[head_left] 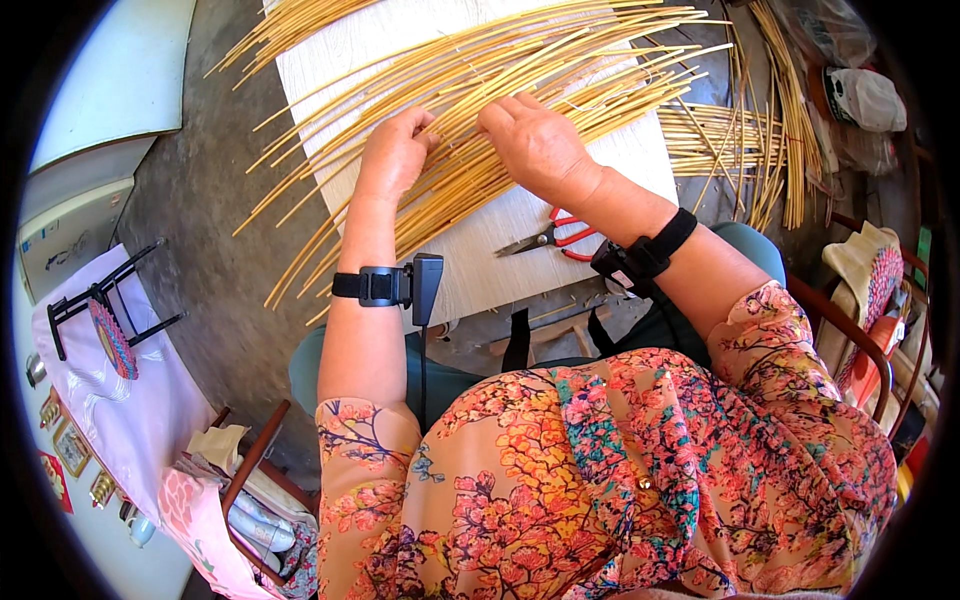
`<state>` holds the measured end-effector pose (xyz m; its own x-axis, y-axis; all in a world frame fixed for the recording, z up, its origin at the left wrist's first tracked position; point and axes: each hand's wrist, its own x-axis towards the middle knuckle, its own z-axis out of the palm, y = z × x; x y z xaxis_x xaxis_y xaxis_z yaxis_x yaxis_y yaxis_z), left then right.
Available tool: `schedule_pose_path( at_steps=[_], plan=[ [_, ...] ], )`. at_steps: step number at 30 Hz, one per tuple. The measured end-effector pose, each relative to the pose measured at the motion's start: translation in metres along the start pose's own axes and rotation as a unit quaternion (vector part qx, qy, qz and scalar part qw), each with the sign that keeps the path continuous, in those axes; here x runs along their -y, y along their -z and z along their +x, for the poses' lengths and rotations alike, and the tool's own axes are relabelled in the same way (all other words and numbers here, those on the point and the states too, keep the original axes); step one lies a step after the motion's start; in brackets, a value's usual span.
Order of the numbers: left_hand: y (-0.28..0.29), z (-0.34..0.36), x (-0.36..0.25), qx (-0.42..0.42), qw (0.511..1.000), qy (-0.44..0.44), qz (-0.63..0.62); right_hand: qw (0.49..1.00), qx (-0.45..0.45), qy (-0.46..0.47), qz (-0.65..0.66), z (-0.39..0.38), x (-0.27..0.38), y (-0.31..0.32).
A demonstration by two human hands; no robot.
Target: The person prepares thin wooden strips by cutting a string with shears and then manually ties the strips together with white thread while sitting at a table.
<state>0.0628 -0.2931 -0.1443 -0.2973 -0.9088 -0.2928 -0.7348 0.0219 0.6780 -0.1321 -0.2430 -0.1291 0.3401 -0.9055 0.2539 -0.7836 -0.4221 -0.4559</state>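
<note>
A wide spread of thin yellow wicker rods [460, 190] lies slantwise across a pale wood-grain board [480, 270] in front of me. My left hand [396, 155] is closed at the left part of the spread, thumb and fingers curled together on the rods. To its right, my right hand [540, 148] is also closed, its fingertips bent down over the rods near the middle. Its knuckles partly hide what it grips. Red-handled scissors [550, 238] rest on the board below my right hand, blades pointing left.
Another bundle of rods [290, 30] lies at the board's far left corner. More rods [725, 140] are piled beyond its right edge, near plastic bags [868, 100]. Wooden chairs stand at left [262, 455] and right [850, 325]. A cloth-covered table [150, 370] is at far left.
</note>
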Motion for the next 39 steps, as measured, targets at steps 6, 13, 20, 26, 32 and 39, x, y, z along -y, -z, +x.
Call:
schedule_pose_path(
  at_steps=[6,13,20,26,32,39],
  plan=[
    [0.001,0.003,0.002,0.0,1.0,-0.012,0.028,0.998,0.046,0.025,0.024,-0.005,-0.001,-0.005],
    [0.001,0.003,0.0,0.016,0.999,0.05,-0.002,0.999,0.032,0.015,0.039,-0.005,0.003,-0.005],
    [0.0,0.004,-0.002,0.011,0.999,0.05,0.017,0.998,0.046,0.01,0.042,-0.005,0.002,-0.005],
    [-0.002,0.004,-0.002,0.015,0.998,0.056,0.02,0.978,-0.046,-0.101,0.179,0.003,-0.004,-0.004],
    [-0.002,0.005,0.003,0.027,0.997,0.066,-0.025,0.796,0.163,-0.391,0.432,0.01,0.001,0.015],
    [0.001,0.003,-0.005,0.043,0.992,0.07,-0.1,0.787,0.21,-0.409,0.411,0.01,0.003,0.011]
  ],
)
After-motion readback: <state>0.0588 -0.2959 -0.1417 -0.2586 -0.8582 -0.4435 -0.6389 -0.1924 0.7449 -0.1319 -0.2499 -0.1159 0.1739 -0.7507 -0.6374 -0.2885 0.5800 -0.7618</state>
